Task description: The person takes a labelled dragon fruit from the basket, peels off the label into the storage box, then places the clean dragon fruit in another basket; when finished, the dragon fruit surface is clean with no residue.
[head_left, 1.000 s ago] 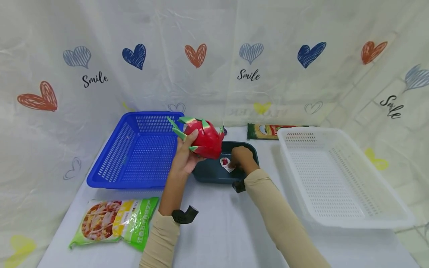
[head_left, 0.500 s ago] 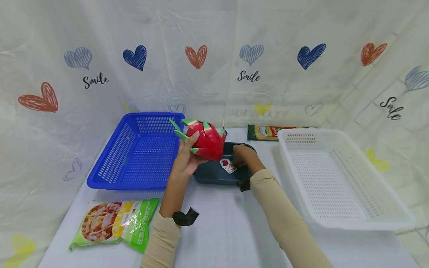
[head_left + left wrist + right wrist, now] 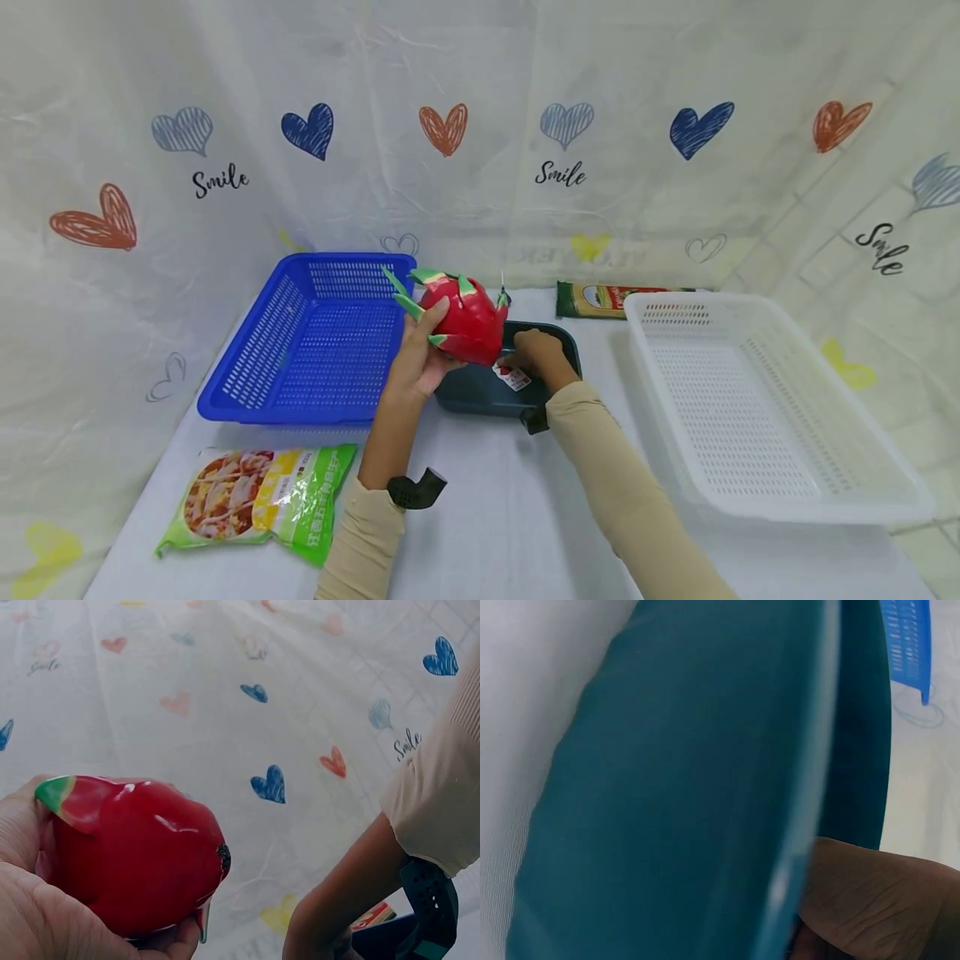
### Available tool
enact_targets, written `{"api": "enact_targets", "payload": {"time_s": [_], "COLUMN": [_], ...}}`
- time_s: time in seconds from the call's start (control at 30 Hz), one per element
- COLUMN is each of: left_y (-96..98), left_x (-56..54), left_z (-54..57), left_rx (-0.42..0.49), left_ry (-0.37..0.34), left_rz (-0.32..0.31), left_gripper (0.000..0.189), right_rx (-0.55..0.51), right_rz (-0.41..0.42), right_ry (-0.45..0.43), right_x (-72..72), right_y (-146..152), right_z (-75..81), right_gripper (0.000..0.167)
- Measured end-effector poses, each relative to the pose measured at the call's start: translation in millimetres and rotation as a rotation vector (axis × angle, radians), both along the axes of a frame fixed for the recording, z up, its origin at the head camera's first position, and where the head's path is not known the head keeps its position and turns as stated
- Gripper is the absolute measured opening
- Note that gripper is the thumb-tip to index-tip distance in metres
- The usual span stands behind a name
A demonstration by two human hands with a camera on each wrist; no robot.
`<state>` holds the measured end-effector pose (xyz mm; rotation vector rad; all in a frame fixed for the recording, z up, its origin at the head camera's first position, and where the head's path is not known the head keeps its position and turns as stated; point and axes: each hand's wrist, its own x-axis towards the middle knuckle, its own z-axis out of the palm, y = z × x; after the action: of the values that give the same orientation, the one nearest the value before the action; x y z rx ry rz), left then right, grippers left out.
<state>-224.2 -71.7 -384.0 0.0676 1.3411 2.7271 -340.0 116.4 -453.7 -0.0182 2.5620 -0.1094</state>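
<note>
My left hand (image 3: pixel 422 354) holds up a red dragon fruit (image 3: pixel 471 321) with green-tipped scales, above the left part of a dark teal tray (image 3: pixel 480 404). In the left wrist view, thumb and fingers wrap round the dragon fruit (image 3: pixel 142 855). My right hand (image 3: pixel 538 354) reaches down into the tray, its fingers bent. Its fingertips overlap the upper edge of a small white sticker (image 3: pixel 514 379) with a red picture. Whether they pinch it or only touch it is hidden. The right wrist view shows mostly the tray's outer wall (image 3: pixel 675 780), with part of my hand (image 3: pixel 877 900) beyond the rim.
A blue basket (image 3: pixel 300 412) stands on the left, a white basket (image 3: pixel 810 508) on the right. At front left lies a green and yellow food bag (image 3: pixel 258 500). Behind the tray lies a green and red packet (image 3: pixel 600 298), near a small dark item (image 3: pixel 505 297).
My right fingers have moved left over the sticker and now cover its upper part. The dragon fruit stays in my left hand, nearly still. The head view has shifted slightly.
</note>
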Motion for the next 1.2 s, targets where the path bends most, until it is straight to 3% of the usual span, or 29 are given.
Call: {"api": "enact_targets", "payload": {"time_s": [0.2,0.37,0.67,0.9,1.2], "left_y": [1.3,2.3,3.1,4.5,5.8], "left_x": [2.2,5.1,6.9,6.4,7.0], "left_z": [-0.9,-2.3,-3.0,-4.4,-5.7], "left_rx": [0.012,0.018,0.013,0.005,0.014], "left_ry": [-0.013,-0.016,-0.014,-0.020,-0.047], "left_rz": [-0.006,-0.006,-0.010,-0.038,-0.046], "left_gripper": [0.066,0.070,0.066,0.065,0.061], "right_rx": [-0.007,-0.023,-0.245,-0.361,-0.429], "right_rz": [0.029,0.133,0.144,0.098,0.159], "right_ry": [-0.036,-0.084,-0.140,-0.155,-0.111], "right_x": [2.0,1.0,7.9,15.0,27.6], "right_y": [2,15,35,43,46], "right_z": [3.9,5.0,13.3,21.7,40.9], "right_gripper": [0.051,0.035,0.021,0.025,0.038]}}
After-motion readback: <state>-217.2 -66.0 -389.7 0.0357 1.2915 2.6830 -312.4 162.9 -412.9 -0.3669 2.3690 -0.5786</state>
